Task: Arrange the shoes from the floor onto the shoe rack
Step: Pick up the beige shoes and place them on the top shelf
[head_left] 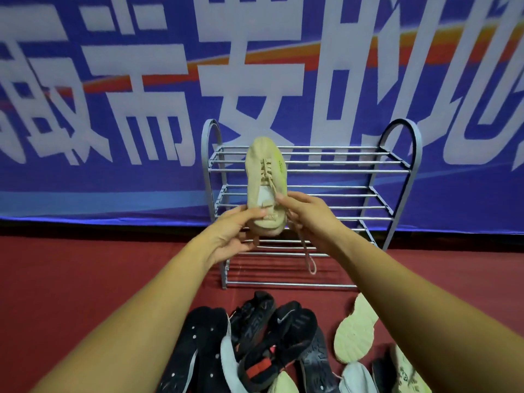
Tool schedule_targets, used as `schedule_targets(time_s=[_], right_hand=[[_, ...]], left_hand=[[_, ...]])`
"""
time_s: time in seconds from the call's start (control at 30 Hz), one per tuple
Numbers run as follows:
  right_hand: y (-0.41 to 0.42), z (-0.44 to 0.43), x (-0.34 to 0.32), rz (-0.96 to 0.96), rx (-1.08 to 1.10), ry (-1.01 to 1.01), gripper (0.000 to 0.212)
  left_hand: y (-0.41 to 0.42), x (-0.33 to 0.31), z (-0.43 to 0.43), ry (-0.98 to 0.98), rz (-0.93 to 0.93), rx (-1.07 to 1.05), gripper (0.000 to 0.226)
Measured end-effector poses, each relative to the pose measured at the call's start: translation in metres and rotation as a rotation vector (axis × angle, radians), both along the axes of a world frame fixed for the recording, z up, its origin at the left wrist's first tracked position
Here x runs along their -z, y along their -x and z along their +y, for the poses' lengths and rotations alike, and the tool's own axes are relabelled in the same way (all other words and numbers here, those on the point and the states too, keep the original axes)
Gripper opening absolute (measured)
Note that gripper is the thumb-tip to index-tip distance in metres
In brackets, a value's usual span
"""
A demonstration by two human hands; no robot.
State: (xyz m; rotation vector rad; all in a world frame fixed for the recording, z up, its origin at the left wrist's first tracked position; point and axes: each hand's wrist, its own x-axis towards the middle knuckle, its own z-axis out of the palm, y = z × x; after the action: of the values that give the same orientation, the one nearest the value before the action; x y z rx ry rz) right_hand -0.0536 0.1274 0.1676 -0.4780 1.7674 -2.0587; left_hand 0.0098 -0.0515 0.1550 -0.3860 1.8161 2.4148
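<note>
A beige sneaker [265,177] with a yellow-green side is held up in front of the grey metal shoe rack [317,171], toe pointing up and away. My left hand [238,236] grips its heel from the left and below. My right hand [306,214] pinches its laces at the tongue, and one lace end [307,256] dangles down over the lower shelves. All the rack's shelves that I can see hold no shoes.
On the red floor near me lies a pile of shoes: black sneakers [272,336], a black sole-up shoe [195,350], a beige sole-up shoe [354,330], and pale shoes [357,378]. A blue banner [113,137] hangs behind the rack.
</note>
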Motion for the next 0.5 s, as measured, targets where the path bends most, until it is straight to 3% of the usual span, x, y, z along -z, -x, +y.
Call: schedule_targets(time_s=[0.17,0.4,0.5], right_hand=[[0.014,-0.026,-0.003,-0.020,0.001,-0.019,0.030],[0.037,-0.066,-0.001,-0.009,0.049,0.001,0.042],[0.052,-0.086,-0.004,0.037,0.103,0.010,0.042]], left_hand=[[0.022,-0.008,-0.018,-0.076,0.050,-0.152,0.022],[0.054,-0.021,-0.047,-0.028,0.100,-0.279,0.042],[0.067,-0.017,-0.055,-0.094,0.106,-0.294,0.046]])
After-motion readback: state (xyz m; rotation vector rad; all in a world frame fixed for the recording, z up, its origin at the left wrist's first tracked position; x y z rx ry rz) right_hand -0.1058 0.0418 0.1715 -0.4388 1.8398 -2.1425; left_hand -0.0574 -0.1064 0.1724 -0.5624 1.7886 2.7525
